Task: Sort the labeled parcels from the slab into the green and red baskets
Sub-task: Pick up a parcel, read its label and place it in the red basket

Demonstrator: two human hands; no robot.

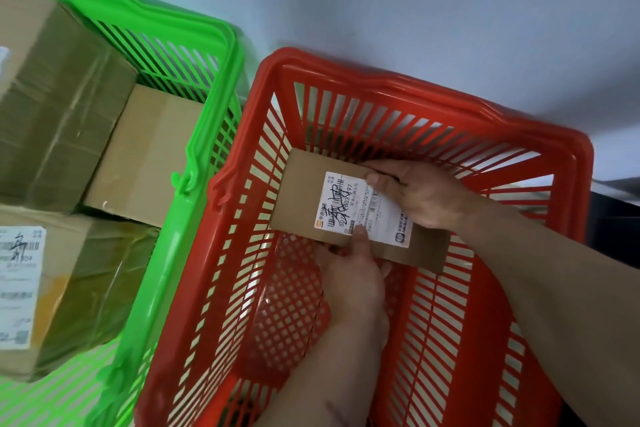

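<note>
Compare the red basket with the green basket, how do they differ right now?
The red basket holds only one small labeled parcel, gripped by both the left hand and the right hand; the green basket holds several larger boxes, untouched. Both are slotted plastic, side by side.

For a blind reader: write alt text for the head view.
Both hands, left and right, hold a labeled parcel inside the red basket. Beside it, the green basket holds three cardboard boxes.

One parcel sits inside the right basket; three boxes, seemingly stacked, fill the left basket.
</note>
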